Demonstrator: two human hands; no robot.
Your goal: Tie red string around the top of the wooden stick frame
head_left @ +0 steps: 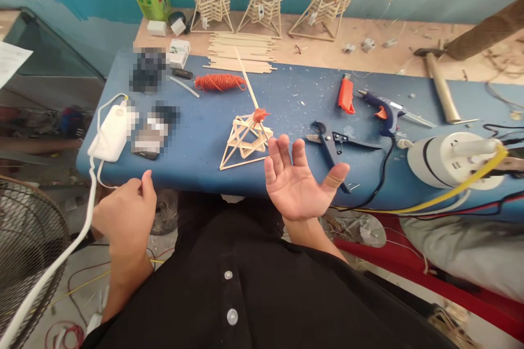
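My right hand [301, 182] is raised palm up at the table's front edge, its fingers apart and nothing in it. Just behind its fingertips stands a small frame of thin wooden sticks [245, 139], bound at the top with orange yarn; one long stick juts up from the knot. My left hand [130, 210] is closed in a loose fist with the thumb out, off the front left edge. No object shows in it, and a white cable [92, 196] runs beside it. Dark-handled cutters [327, 144] lie just right of my right hand.
An orange yarn bundle [221, 82], loose sticks [241, 52] and finished stick frames [213, 5] are at the back. Rightward are an orange cutter [346, 95], a glue gun [385, 112], a hammer [442, 87] and a white power socket [438, 161]. A white charger [110, 131] lies left.
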